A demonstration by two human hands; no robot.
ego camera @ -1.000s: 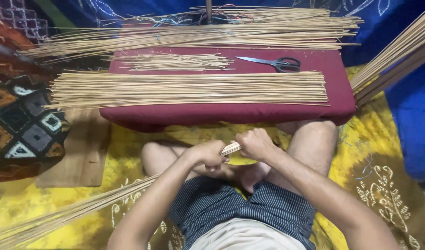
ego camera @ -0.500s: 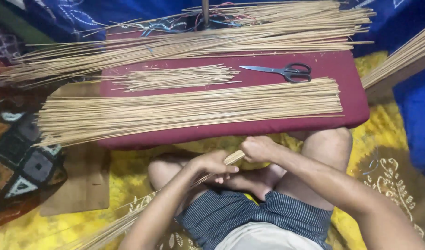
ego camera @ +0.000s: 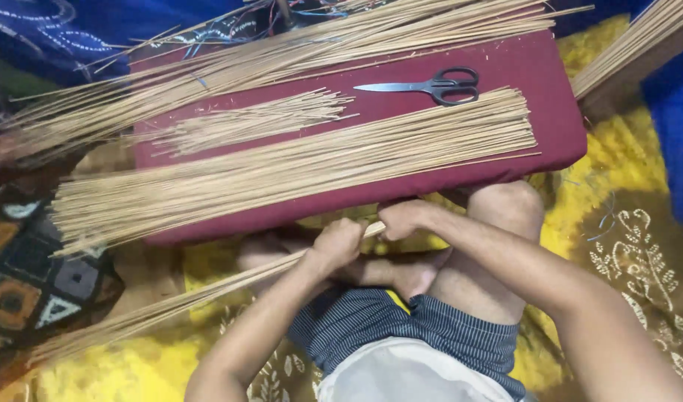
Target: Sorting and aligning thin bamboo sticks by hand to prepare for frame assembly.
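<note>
My left hand point(ego camera: 339, 244) and my right hand point(ego camera: 405, 219) are both closed around one end of a long bundle of thin bamboo sticks point(ego camera: 163, 309), which runs down to the lower left over the yellow cloth. The hands sit just in front of a maroon cushion point(ego camera: 557, 112). On the cushion lies a wide row of cut sticks point(ego camera: 297, 171), a smaller loose bunch point(ego camera: 245, 123) behind it, and black-handled scissors point(ego camera: 431, 85) at the far right.
A long heap of sticks point(ego camera: 282, 52) lies along the cushion's far edge. More sticks point(ego camera: 632, 41) lean at the upper right. A patterned cushion point(ego camera: 29, 275) sits at the left. My crossed legs point(ego camera: 468, 260) rest on yellow patterned cloth point(ego camera: 632, 246).
The view has tilted and shifted, so the cushion now looks slanted. Both hands keep hold of the stick bundle and sit closer to the cushion's front edge.
</note>
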